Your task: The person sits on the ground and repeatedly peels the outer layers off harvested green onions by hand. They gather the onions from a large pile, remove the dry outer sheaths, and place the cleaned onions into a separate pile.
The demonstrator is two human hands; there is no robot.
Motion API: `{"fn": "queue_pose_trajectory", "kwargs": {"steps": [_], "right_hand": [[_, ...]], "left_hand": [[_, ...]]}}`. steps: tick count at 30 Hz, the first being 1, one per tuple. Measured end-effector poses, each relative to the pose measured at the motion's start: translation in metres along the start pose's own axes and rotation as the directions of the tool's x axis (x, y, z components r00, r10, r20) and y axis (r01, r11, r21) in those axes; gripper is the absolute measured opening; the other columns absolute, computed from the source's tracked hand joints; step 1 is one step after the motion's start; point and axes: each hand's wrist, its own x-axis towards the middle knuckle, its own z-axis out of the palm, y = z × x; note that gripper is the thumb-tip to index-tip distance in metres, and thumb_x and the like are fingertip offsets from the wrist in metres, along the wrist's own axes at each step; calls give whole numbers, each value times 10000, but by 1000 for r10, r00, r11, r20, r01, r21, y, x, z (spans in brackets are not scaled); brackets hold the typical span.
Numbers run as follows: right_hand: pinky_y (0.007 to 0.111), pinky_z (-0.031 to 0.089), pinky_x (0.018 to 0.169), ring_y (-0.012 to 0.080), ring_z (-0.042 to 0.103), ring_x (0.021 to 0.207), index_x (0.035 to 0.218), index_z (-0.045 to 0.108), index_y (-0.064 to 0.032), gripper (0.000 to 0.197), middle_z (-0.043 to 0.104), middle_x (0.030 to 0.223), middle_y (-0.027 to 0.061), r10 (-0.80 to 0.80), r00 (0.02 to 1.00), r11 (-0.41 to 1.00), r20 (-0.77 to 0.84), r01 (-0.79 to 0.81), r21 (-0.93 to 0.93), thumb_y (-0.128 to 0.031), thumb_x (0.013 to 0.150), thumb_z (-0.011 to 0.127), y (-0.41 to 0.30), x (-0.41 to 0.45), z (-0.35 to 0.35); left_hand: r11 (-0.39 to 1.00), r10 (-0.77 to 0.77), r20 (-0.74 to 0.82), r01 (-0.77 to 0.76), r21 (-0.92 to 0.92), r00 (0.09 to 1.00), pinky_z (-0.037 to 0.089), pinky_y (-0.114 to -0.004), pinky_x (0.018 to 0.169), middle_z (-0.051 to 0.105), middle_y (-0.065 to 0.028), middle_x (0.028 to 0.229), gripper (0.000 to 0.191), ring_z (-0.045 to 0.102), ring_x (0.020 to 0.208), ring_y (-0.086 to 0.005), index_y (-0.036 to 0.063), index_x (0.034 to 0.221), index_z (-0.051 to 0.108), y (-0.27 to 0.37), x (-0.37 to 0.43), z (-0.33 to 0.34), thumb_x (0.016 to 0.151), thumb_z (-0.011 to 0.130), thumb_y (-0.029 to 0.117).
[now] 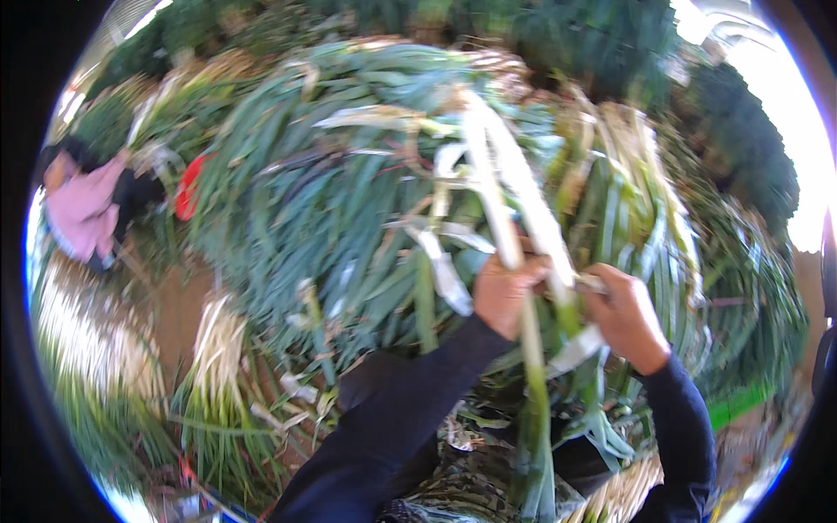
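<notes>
My left hand is closed around long-stemmed green onions, their white shanks pointing away from me. One green onion runs through its grip, with green leaves hanging down toward my lap. A second white shank lies alongside, slanting between my two hands. My right hand pinches a pale strip at that second stem, its thumb and fingers together. A loose whitish outer leaf hangs below my right hand. Behind them spreads a large heap of green onions, with peeled pale leaves on top.
At the left crouches a person in a pink top, near a red object. Bundles of green onions with white stems and a smaller bundle lie on the brown ground. Dark green stacks rise at the back; another onion pile lies right.
</notes>
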Motion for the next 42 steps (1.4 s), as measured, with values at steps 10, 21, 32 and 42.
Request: {"fn": "queue_pose_trajectory", "kwargs": {"steps": [10, 21, 32, 42], "right_hand": [[260, 490, 887, 115, 601, 997, 1401, 512, 8, 545, 649, 1169, 64, 88, 995, 739, 44, -95, 667, -390, 1030, 539, 12, 12, 15], [273, 564, 775, 121, 687, 854, 1176, 633, -36, 286, 723, 1025, 51, 161, 984, 458, 73, -140, 878, -146, 922, 709, 11, 5, 20], [240, 525, 718, 84, 643, 823, 1080, 652, -37, 180, 692, 947, 23, 151, 983, 597, -101, -9, 802, -70, 907, 688, 6, 14, 55], [208, 426, 601, 55, 559, 720, 1212, 605, -50, 325, 668, 927, 11, 266, 929, 631, -258, 35, 775, -247, 958, 647, 48, 35, 24]], "left_hand": [[929, -99, 240, 176, -326, 966, 609, -315, 730, 710, -61, 983, 119, 712, 828, -163, 78, 1061, 625, -3, -21, 15, 949, 662, 90], [991, -31, 141, 49, -126, 990, 545, -259, 690, 672, -21, 897, 161, 648, 756, -123, 83, 1009, 621, -3, -30, 8, 913, 735, 146], [994, 81, 11, -80, -80, 997, 537, -252, 706, 683, -36, 877, 285, 651, 776, -104, 39, 990, 627, 22, -38, 11, 782, 821, 61], [988, 100, 36, -95, -119, 994, 552, -320, 715, 664, -87, 859, 371, 654, 735, -179, -20, 1070, 597, 26, -38, 5, 732, 748, -2]]}}
